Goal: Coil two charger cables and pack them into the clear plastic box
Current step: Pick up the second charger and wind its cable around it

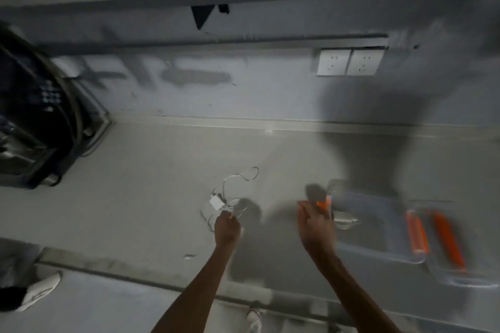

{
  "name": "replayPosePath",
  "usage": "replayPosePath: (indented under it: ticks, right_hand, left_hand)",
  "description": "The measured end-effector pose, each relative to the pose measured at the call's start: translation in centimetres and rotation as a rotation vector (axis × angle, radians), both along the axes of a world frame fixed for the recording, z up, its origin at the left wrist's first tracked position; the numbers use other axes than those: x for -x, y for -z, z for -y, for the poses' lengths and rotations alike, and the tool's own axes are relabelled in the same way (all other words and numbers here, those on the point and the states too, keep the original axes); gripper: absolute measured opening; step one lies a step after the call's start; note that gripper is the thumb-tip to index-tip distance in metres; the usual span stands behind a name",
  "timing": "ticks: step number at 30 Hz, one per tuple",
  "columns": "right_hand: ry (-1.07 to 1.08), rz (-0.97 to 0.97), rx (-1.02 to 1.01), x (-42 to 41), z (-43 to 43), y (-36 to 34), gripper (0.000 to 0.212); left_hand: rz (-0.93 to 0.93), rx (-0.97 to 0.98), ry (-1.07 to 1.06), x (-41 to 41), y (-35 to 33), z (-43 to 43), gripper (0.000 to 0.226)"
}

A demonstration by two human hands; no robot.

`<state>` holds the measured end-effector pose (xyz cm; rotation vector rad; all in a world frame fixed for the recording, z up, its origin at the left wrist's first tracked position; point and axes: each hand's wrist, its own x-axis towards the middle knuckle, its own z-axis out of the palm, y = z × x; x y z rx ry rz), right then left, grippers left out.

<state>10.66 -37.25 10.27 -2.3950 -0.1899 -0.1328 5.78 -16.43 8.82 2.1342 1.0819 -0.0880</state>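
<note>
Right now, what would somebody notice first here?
Probably the bright orange latches on the clear plastic box at the right, blurred by motion. Next, the tangled white charger cable on the grey counter in the middle, where the left hand pinches it. The right hand hovers beside the box.

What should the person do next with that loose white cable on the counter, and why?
Probably lift the cable and start winding it into loops. It still lies in a loose tangle with its white plug, and the left hand already pinches one end. One coil seems to lie in the box beside the right hand, though the picture is blurred.
</note>
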Motion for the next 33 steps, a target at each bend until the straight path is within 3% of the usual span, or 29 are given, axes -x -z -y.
replayPosePath:
  ticks: [5, 10, 15, 18, 22, 25, 28, 30, 33]
  right_hand:
    - [-0.311, -0.365, 0.078, -1.5, -14.6, 3.9, 0.02]
    - [-0.357, -0.495, 0.231, -2.7, -23.8, 7.2, 0.026]
    - [-0.203, -0.557, 0.191, -3.2, -26.1, 10.0, 0.04]
    - [-0.262, -0.691, 0.112, -4.3, -25.8, 9.6, 0.04]
    - [-0.373, -0.793, -0.045, -4.5, -24.2, 8.1, 0.043]
    - [-0.343, -0.807, -0.194, -2.7, -21.2, 5.2, 0.039]
    - [-0.292, -0.77, -0.336, -1.5, -17.2, 2.4, 0.042]
    - [-0.242, -0.583, -0.368, -1.9, -14.6, -0.3, 0.045]
    - [-0.466, -0.324, -0.304, -3.1, -11.7, -5.6, 0.068]
  left_hand:
    - [-0.105, 0.039, -0.069, 0.8, 0.9, -7.9, 0.03]
    - [-0.114, 0.119, -0.025, -2.0, 3.6, -13.2, 0.036]
    - [-0.083, 0.481, -0.076, -5.8, 6.7, -15.0, 0.036]
    - [0.004, 0.678, -0.163, -5.8, 7.5, -14.6, 0.015]
    - [0.034, 0.83, -0.196, -4.6, 6.9, -13.8, 0.02]
    - [0.081, 0.917, -0.159, -3.1, 4.8, -12.3, 0.031]
    - [0.075, 0.923, -0.011, -2.1, 0.7, -10.5, 0.027]
    - [0.087, 0.852, 0.076, -2.4, -3.1, -9.4, 0.016]
    - [0.162, 0.739, 0.282, -3.3, -11.0, -7.2, 0.011]
